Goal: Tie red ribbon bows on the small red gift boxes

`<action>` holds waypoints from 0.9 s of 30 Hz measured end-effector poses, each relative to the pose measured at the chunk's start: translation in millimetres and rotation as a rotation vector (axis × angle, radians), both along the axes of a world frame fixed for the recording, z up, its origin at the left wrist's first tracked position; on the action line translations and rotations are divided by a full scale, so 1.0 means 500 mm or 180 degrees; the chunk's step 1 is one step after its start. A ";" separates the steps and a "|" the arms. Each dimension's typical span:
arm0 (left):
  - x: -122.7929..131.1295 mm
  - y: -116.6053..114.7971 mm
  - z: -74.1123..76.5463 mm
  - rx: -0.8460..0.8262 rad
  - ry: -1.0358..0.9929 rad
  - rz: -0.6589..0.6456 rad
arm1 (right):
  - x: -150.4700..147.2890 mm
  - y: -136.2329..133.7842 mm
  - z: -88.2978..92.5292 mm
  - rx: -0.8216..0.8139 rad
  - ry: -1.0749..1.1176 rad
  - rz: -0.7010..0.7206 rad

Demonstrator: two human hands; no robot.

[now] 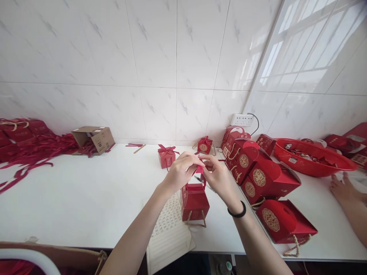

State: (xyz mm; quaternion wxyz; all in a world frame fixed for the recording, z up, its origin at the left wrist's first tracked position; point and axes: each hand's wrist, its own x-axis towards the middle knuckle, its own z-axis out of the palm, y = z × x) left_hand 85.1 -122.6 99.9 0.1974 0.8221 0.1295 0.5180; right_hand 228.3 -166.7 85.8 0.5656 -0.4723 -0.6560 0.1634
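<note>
Both my hands are raised over a small red gift box [195,200] with a rope handle, which stands on the white table in front of me. Between my fingertips is a red ribbon [200,169]. My left hand [181,168] pinches it from one side, and my right hand [217,175], black band at the wrist, pinches it from the other. Ribbon ends hang down toward the box top. Under and beside the box lies an open notebook [172,240] with handwriting. A pen [197,178] is partly hidden behind the hands.
Two bow-tied boxes, one red box [166,156] and one smaller box [204,146], stand farther back. Several red boxes [269,177] line the right, beside a red basin [315,158]. Another person's hand [346,189] rests far right. Loose ribbons [40,147] and a cardboard box [101,140] are left.
</note>
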 end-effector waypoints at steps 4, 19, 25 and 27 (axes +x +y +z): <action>0.002 0.003 -0.009 -0.0035 -0.0238 0.0075 | -0.003 -0.003 0.001 -0.0035 0.0610 0.0313; -0.003 -0.020 -0.112 -0.2684 -0.2143 0.0177 | 0.032 -0.004 -0.046 0.0106 0.2107 -0.1074; -0.040 -0.030 -0.155 -0.3498 -0.2817 0.0266 | 0.083 -0.024 -0.101 0.0103 0.2304 -0.1483; -0.057 -0.032 -0.169 -0.3707 -0.2998 0.0388 | 0.099 -0.033 -0.120 0.0079 0.2356 -0.1577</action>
